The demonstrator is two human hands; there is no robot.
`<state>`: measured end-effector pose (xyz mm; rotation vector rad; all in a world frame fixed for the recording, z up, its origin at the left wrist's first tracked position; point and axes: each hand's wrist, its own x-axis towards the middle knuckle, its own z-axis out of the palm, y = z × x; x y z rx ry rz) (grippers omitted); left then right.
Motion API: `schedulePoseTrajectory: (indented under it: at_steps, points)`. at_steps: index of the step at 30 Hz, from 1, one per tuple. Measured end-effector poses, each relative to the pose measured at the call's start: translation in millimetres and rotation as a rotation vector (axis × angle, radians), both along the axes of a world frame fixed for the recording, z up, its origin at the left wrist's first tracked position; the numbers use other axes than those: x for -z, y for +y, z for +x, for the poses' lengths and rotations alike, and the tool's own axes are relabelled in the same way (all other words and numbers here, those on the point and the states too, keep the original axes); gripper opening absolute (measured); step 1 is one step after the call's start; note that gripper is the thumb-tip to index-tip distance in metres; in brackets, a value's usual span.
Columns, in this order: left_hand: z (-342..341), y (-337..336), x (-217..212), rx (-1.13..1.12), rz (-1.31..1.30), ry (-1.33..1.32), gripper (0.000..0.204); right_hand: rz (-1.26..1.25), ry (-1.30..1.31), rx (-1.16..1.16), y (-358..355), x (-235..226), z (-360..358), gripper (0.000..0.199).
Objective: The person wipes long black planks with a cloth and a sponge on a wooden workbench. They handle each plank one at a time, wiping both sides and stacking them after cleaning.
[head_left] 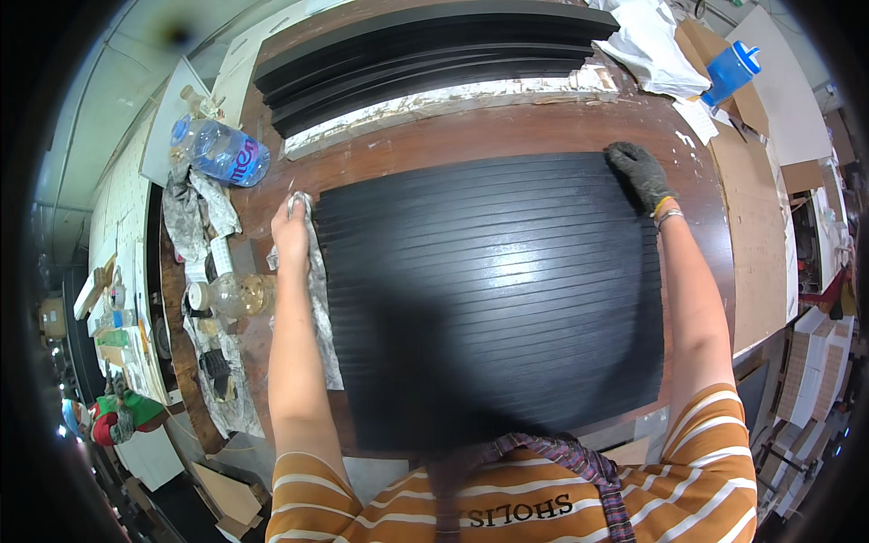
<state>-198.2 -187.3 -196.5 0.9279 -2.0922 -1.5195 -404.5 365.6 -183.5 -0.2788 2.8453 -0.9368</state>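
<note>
Many long black strips [507, 262] lie side by side, forming a broad dark panel across the brown table in front of me. At its far left corner my left hand [291, 233], bare, is closed on a grey-white stained rag [317, 290], which hangs down along the panel's left edge. My right hand [643, 176] wears a dark grey glove with a yellow cuff. Its fingers are bent together over the far right corner, gripping the strip ends; the fingertips are partly hidden. A shadow darkens the near middle of the panel.
Beyond the panel, stacked black strips [434, 59] rest on a paint-stained white board [453, 104]. To the left are a large clear bottle [222, 154], a bottle of yellowish liquid [237, 295] and dirty rags [187, 217]. A blue bottle [729, 74] and white cloth [656, 50] lie far right.
</note>
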Motion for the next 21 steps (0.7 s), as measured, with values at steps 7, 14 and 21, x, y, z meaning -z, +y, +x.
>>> schedulePoseTrajectory:
  at_steps: [7,14,21]
  points:
    - [23.0,-8.7,32.2,0.043,0.303,0.048,0.044,0.105,0.023,-0.118,17.3,33.7,-18.7,0.046]
    - [33.5,-13.5,-2.5,-0.140,0.474,0.250,0.034,-0.307,-0.127,-0.038,41.6,5.4,11.7,0.057]
    - [49.9,15.7,17.3,-0.072,0.419,0.100,0.038,-0.411,-0.145,0.080,41.4,22.5,36.9,0.067]
